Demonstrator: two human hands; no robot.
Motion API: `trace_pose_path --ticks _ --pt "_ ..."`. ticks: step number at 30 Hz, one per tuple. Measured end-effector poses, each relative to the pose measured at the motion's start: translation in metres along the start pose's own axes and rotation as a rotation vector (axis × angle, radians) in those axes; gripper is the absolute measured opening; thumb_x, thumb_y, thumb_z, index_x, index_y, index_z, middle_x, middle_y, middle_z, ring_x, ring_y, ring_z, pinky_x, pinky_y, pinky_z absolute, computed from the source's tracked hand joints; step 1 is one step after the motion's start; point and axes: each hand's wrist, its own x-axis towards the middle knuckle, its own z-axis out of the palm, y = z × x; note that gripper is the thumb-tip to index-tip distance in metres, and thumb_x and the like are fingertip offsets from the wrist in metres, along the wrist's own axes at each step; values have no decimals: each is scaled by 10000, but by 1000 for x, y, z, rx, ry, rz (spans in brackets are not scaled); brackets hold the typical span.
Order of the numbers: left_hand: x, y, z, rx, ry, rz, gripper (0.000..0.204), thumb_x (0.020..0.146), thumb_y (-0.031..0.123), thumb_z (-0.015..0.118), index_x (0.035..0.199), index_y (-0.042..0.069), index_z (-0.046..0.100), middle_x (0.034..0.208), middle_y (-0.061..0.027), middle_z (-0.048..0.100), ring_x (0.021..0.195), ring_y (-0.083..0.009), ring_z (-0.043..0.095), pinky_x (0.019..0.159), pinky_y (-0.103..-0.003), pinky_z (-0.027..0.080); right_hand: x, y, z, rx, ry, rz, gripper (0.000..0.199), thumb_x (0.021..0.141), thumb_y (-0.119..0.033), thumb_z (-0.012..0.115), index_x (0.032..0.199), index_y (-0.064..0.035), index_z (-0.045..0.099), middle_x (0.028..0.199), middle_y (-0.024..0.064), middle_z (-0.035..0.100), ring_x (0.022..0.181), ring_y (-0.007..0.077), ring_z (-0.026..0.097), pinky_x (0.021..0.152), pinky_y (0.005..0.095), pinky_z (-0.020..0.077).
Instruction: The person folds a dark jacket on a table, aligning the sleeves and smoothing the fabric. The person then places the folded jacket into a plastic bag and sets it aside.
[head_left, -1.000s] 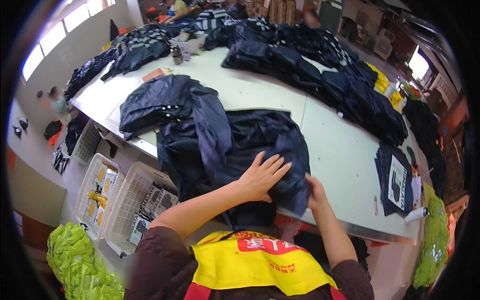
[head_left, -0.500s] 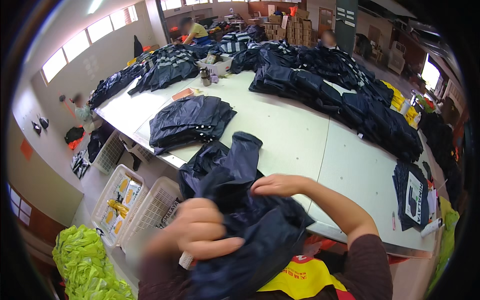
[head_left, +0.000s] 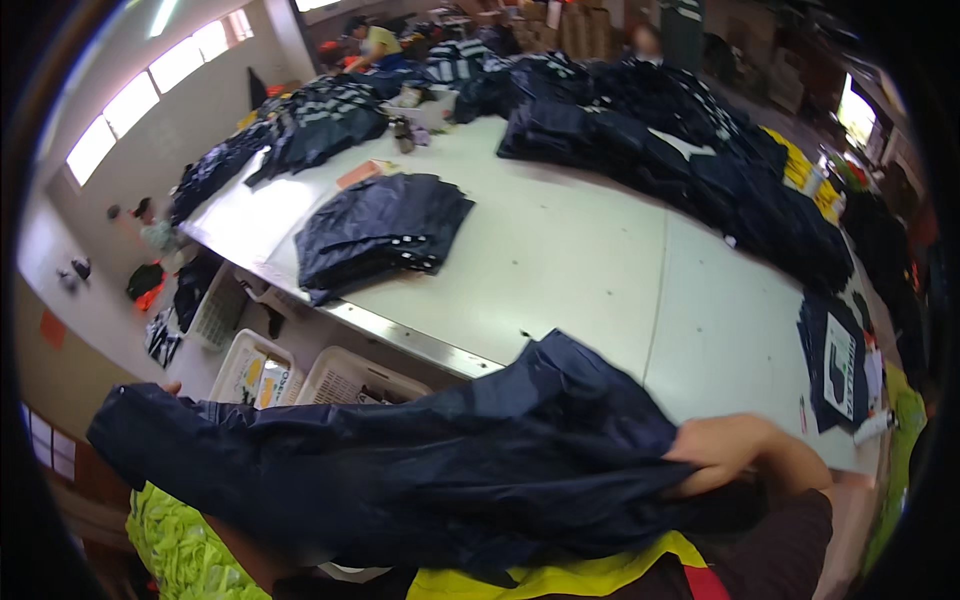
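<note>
Navy garment (head_left: 430,465) stretches across the front; at its left end the left hand (head_left: 172,388) shows only a bit of finger behind the cloth, its grip impossible to tell. Farther back, a dark stack (head_left: 385,225) lies on the bench (head_left: 560,270); rightward, the right hand (head_left: 728,448) has its grip clamped on the garment's edge.

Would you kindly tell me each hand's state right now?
Left hand: mostly hidden behind the dark garment; grip cannot be told.
Right hand: closed on the same garment.
</note>
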Motion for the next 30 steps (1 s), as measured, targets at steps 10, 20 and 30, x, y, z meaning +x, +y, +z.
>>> trace_pose_path --ticks 10,20,30 --pt "63 393 -33 -326 380 560 475 870 457 528 1077 31 519 980 -183 581 876 -291 565 741 -364 461 -236 -47 -36 -198 891 582 302 860 -299 582 896 0 568 830 166 576 799 312 571 684 358 431" --pt "-189 794 55 -681 -122 1121 733 803 534 589 1274 -18 481 1301 -241 491 1201 -383 475 986 -420 385 -387 286 -255 -1179 1364 748 418 928 -340 502 1141 15 561 1109 153 604 1081 262 552 937 342 409" --pt "-472 573 237 -313 -532 1029 706 814 513 587 1365 109 412 1414 -215 355 1332 -383 288 1023 -632 205 -93 342 85 -95 1317 1105 1009 701 -458 735 1411 28 207 1425 286 267 1352 407 224 1079 506 208"
